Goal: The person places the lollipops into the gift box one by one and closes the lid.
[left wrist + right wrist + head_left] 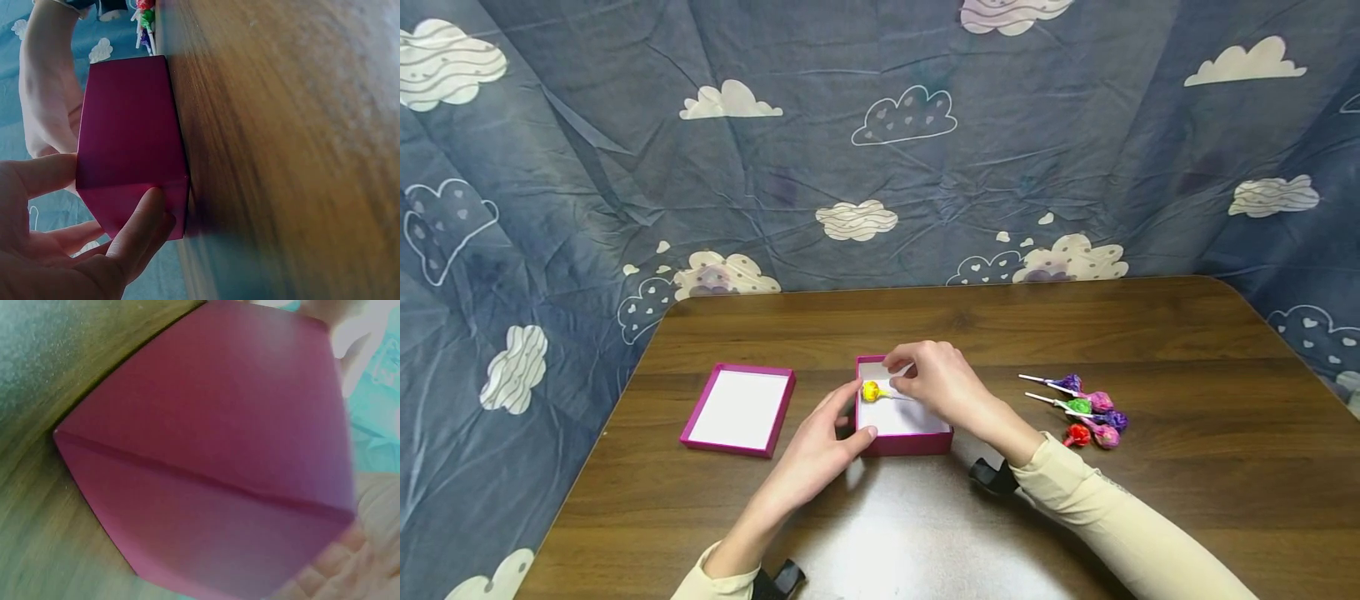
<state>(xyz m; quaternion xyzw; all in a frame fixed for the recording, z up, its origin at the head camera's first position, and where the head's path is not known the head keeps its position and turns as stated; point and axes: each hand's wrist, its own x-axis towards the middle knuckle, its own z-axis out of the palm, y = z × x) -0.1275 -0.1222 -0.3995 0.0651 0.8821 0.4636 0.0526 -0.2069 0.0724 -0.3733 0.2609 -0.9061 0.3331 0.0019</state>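
Inside magenta box (906,445): yellow lollipop (870,391).

So from my end the overhead feed is the good one: decent brightness, and the lollipops (1086,408) keep their strong colours. There's a nasty white glare patch on the near part of the table (955,517), so I'd guess a light above. Soft shadows sit under both arms, the curtain (910,192) is dimmer, and the lid (737,408) reads almost pure white. My left wrist cam is dim, with the box (128,125) going dark and the nearby wood smeared out of focus. The right wrist one looks hazy and soft, the box edges bowing, top right corner washed out tealish.
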